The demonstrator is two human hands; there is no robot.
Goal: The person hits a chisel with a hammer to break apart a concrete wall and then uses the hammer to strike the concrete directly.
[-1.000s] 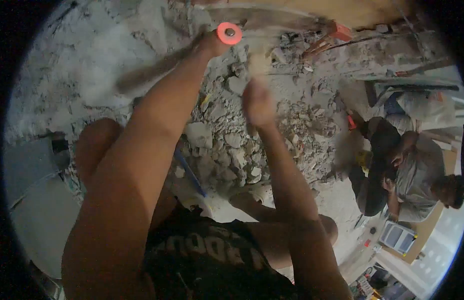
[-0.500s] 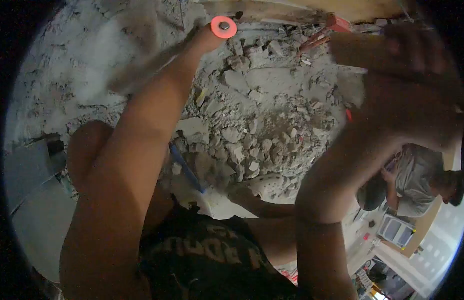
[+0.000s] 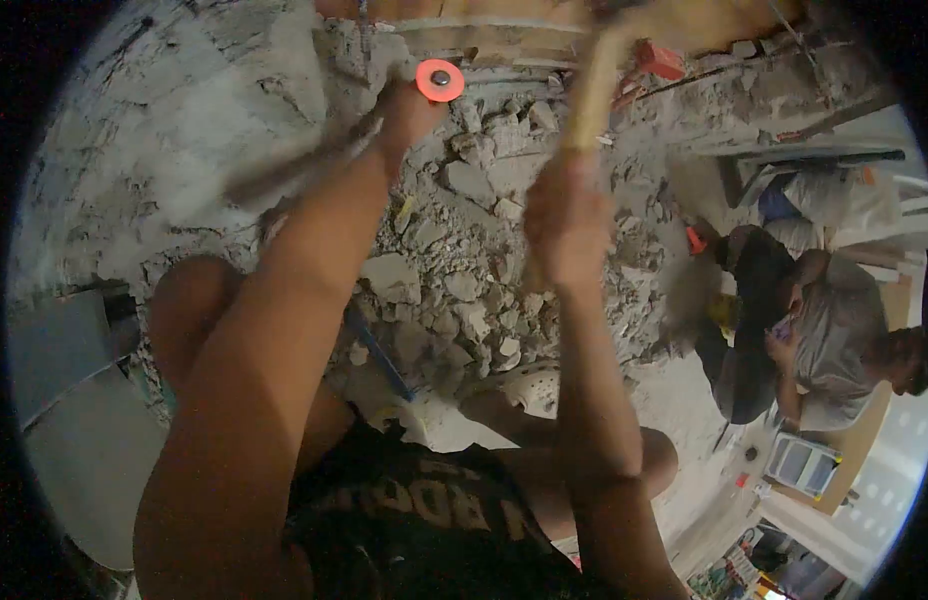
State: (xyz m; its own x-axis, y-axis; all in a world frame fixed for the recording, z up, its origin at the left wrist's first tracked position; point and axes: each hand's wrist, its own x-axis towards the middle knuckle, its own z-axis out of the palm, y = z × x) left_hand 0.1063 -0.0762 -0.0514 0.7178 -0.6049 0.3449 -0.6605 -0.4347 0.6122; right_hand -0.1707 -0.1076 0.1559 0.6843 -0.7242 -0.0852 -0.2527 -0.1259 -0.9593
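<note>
My left hand [image 3: 416, 115] is wrapped round a chisel, just below its round orange guard [image 3: 440, 80]; the metal striking end shows in the middle of that disc. A blurred dark shaft [image 3: 304, 165] runs from the hand toward the grey wall. In my right hand [image 3: 572, 220] is the pale wooden handle of a hammer [image 3: 594, 95], smeared by motion. The hammer's head, at the top edge, is too blurred to make out. Broken rubble [image 3: 474, 290] lies below and between both hands.
A blue bar [image 3: 379, 350] lies by my leg. Red brick pieces [image 3: 659, 62] sit near the wooden boards at the top. At right a seated person [image 3: 834, 320] holds a small object. A clear plastic drawer box [image 3: 802, 465] stands behind.
My right hand has swung the hammer from the upper right, close to the camera, leftward and down toward the chisel. My left hand has shifted only slightly and still grips the chisel.
</note>
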